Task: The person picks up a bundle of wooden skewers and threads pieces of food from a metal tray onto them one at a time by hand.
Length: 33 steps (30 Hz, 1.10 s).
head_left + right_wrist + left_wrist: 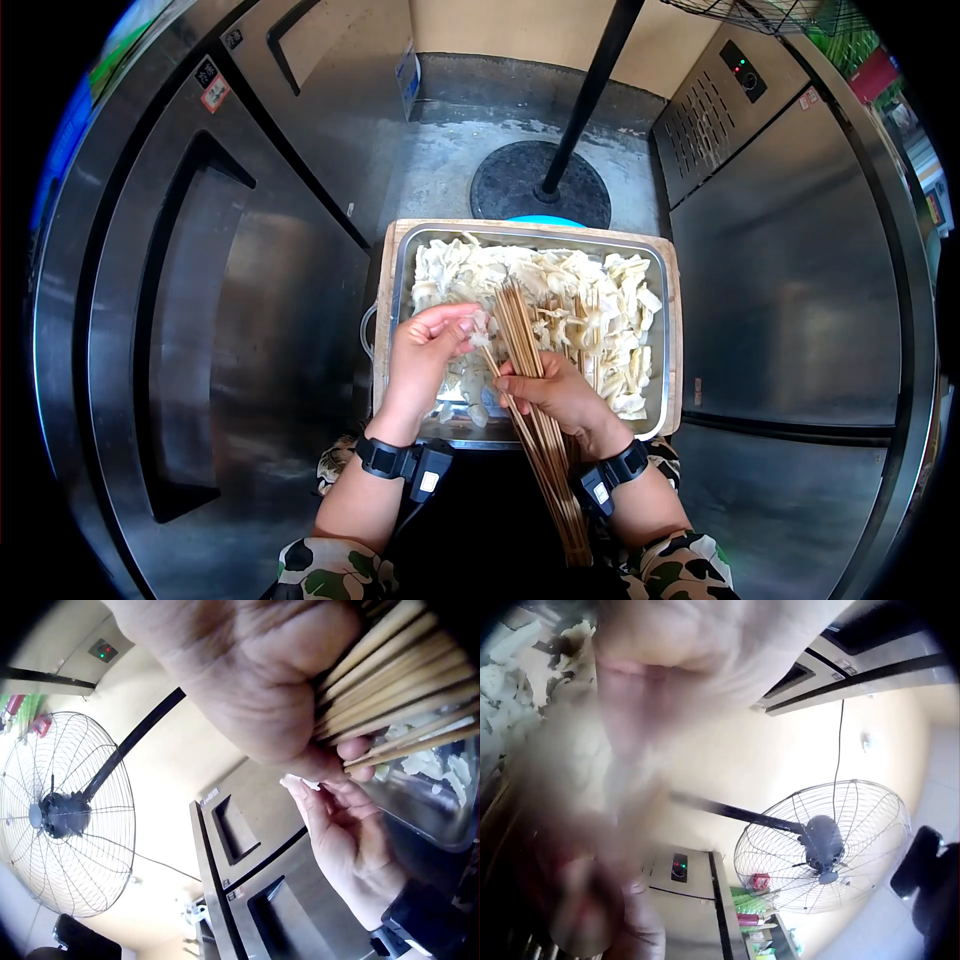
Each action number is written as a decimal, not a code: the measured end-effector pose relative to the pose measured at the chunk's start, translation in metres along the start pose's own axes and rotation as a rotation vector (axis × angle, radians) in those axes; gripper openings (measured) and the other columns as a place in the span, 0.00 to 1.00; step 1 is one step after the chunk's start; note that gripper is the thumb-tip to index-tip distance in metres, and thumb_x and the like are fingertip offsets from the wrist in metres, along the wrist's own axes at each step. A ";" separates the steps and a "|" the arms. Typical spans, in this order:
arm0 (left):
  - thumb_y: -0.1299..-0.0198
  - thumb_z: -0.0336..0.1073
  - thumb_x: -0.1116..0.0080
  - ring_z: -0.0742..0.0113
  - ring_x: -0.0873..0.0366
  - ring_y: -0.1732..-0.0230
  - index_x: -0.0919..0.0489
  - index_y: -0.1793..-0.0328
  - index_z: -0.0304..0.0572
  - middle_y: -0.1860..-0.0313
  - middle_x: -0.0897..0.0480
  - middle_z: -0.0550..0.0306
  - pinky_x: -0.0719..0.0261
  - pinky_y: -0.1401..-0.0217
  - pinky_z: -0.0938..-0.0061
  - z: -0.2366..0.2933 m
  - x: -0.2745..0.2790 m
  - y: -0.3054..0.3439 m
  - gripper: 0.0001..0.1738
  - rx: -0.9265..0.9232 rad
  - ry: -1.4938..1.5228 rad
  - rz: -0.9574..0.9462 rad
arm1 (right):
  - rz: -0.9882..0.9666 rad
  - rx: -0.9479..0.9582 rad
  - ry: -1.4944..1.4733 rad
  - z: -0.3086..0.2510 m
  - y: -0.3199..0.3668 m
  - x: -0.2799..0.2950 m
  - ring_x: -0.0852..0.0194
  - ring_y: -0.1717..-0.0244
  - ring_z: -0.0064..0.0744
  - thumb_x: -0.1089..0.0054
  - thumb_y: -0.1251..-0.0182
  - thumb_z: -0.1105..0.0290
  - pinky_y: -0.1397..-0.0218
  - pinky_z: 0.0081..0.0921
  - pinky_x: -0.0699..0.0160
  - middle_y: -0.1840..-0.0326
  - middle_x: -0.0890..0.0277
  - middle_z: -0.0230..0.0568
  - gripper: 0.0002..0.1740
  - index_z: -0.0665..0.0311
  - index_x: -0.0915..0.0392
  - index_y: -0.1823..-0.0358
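Observation:
In the head view my right hand (565,400) grips a thick bundle of thin wooden sticks (516,330), with one stick set apart toward the left. My left hand (422,360) pinches a pale, soft piece (480,328) at that stick's upper end. Below both hands, a metal tray (655,400) holds many whitish pieces (625,290); several sticks lie among them on the right. The right wrist view shows the bundle (405,675) in my right hand (255,682) and a white piece at the fingertips of my left hand (352,847). The left wrist view is blurred near the fingers.
The tray stands on a wooden board (382,330). Steel cabinets rise on the left (270,330) and right (790,250). Behind the tray is the round base (490,185) of a black pole (590,100); a wire fan (825,840) shows in the left wrist view.

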<state>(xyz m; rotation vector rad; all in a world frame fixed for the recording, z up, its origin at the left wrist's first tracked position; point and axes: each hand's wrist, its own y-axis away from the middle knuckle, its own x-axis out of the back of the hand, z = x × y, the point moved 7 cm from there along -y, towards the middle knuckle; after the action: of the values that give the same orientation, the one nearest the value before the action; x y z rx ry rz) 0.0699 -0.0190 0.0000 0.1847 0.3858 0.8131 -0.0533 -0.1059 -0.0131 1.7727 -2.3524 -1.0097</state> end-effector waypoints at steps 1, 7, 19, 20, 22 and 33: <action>0.39 0.30 0.46 0.78 0.22 0.61 0.22 0.51 0.39 0.57 0.18 0.56 0.24 0.61 0.83 0.002 -0.001 0.001 0.11 -0.040 -0.041 0.011 | -0.001 -0.001 -0.003 0.000 0.000 0.000 0.32 0.81 0.16 0.39 0.41 0.73 0.77 0.11 0.34 0.75 0.23 0.36 0.06 0.64 0.25 0.63; 0.40 0.26 0.46 0.78 0.22 0.62 0.21 0.50 0.38 0.58 0.18 0.58 0.22 0.61 0.82 -0.005 -0.018 0.015 0.12 -0.115 -0.225 -0.039 | 0.022 0.045 0.007 -0.007 0.003 0.003 0.34 0.81 0.15 0.40 0.40 0.73 0.78 0.11 0.35 0.76 0.24 0.32 0.06 0.64 0.26 0.64; 0.55 0.30 0.37 0.55 0.22 0.71 0.22 0.66 0.49 0.73 0.22 0.55 0.25 0.68 0.66 0.001 -0.006 0.035 0.09 -0.265 -1.140 -0.158 | 0.018 0.043 0.006 -0.003 0.000 0.004 0.33 0.81 0.17 0.40 0.41 0.74 0.78 0.11 0.34 0.76 0.23 0.35 0.06 0.65 0.26 0.64; 0.55 0.29 0.37 0.56 0.22 0.65 0.22 0.66 0.47 0.69 0.22 0.55 0.25 0.64 0.64 -0.006 -0.012 0.039 0.09 -0.225 -1.193 -0.249 | 0.011 0.048 0.009 -0.003 -0.001 0.003 0.33 0.81 0.17 0.40 0.41 0.74 0.78 0.11 0.34 0.76 0.23 0.35 0.06 0.65 0.26 0.64; 0.56 0.26 0.39 0.55 0.23 0.59 0.23 0.64 0.46 0.64 0.24 0.55 0.24 0.60 0.64 -0.010 -0.022 0.044 0.11 -0.364 -1.320 -0.259 | 0.010 0.045 0.011 -0.004 -0.001 0.003 0.33 0.81 0.17 0.40 0.41 0.74 0.78 0.11 0.34 0.76 0.23 0.35 0.06 0.65 0.26 0.64; 0.56 0.25 0.42 0.52 0.23 0.61 0.24 0.63 0.43 0.62 0.26 0.54 0.24 0.61 0.63 -0.004 -0.017 0.035 0.11 -0.305 -1.381 -0.132 | 0.012 0.033 -0.017 -0.004 0.000 0.002 0.33 0.81 0.15 0.40 0.40 0.74 0.78 0.11 0.34 0.76 0.23 0.35 0.05 0.64 0.26 0.65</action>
<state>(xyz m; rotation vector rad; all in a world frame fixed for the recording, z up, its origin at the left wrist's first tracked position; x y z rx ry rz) 0.0340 -0.0074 0.0113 0.3799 -1.0095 0.4511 -0.0528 -0.1098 -0.0102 1.7657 -2.4001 -0.9942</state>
